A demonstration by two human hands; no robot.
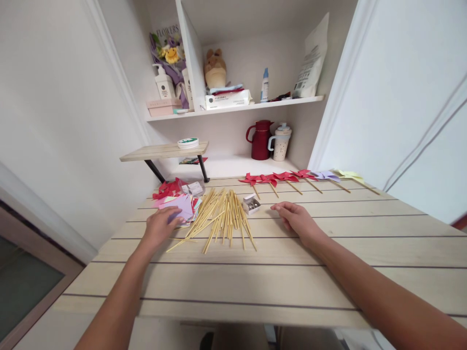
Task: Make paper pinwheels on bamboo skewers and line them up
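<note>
My left hand (160, 224) rests at the left edge of a stack of coloured paper sheets, thumb and fingers apart on a purple sheet (184, 206). Whether it grips the sheet's edge is unclear. My right hand (295, 219) hovers low over the table with thumb and forefinger together; anything between them is too small to see. Just left of it stands a small open box (251, 204) of shiny metal pieces. Between the hands, many thin wooden sticks (222, 218) lie in a loose fan.
Finished paper pinwheels on sticks, several red (286, 177), one purple (326, 176) and one yellow (348, 175), line the table's back right. Red paper pieces (168, 188) and a clear packet (192, 188) lie behind the stack. A small raised shelf (160, 151) and a red jug (261, 141) stand behind.
</note>
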